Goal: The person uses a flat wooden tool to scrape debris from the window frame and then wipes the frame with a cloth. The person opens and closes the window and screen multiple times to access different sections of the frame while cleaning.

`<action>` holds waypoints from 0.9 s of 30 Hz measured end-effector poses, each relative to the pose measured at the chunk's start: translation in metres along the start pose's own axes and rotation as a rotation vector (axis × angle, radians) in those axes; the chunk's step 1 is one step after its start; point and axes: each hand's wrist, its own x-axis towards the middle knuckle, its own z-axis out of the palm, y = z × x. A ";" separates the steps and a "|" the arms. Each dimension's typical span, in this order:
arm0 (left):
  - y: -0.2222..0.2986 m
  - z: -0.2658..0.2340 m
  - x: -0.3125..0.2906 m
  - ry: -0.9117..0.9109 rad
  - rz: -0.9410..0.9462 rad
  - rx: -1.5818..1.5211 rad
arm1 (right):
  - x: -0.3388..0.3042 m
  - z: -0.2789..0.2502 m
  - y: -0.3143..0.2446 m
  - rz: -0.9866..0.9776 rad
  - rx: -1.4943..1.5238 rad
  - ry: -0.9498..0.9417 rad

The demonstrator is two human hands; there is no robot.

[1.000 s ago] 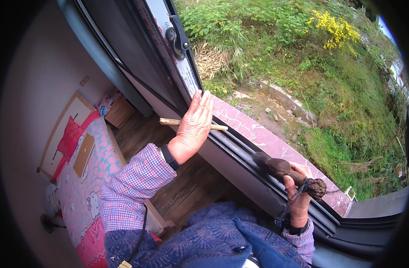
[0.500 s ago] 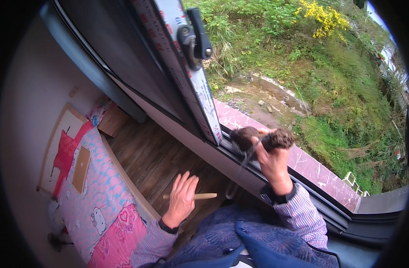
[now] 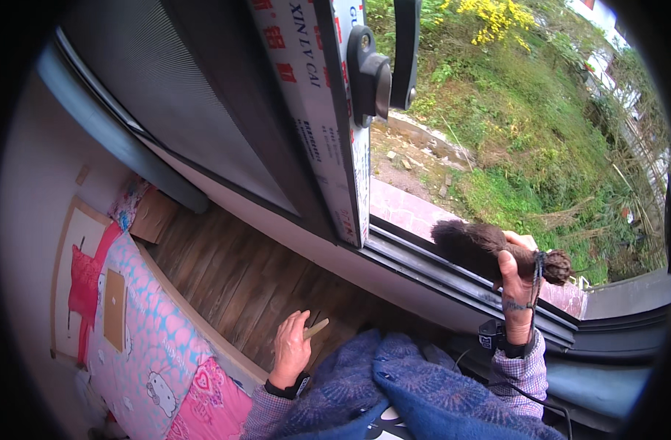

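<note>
Gap right of sash (image 3: 324,139), brush (image 3: 471,243) partly blocking

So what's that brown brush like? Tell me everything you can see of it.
The brush is dark brown, seemingly coarse fibre: a shaggy head pointing left, a narrower handle and a knobbly butt. A dark cord loops round it near the butt and hangs down. The right grip holds its handle. In view it lies over the window track, but whether it touches that is unclear.
</note>
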 end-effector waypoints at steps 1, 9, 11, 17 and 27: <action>-0.002 0.000 0.004 -0.008 0.022 -0.001 | 0.004 0.009 0.004 -0.292 -0.188 0.041; -0.002 0.014 0.025 -0.074 0.148 -0.112 | 0.015 0.128 0.032 -0.208 0.243 -0.007; -0.009 0.010 0.022 -0.075 0.121 -0.132 | 0.004 0.100 0.014 -0.081 0.257 -0.045; -0.030 -0.003 0.011 -0.078 -0.034 -0.155 | -0.028 0.032 -0.015 -0.314 -0.170 -0.134; -0.022 0.003 0.015 -0.117 0.029 -0.199 | -0.040 -0.002 -0.001 0.125 0.105 -0.018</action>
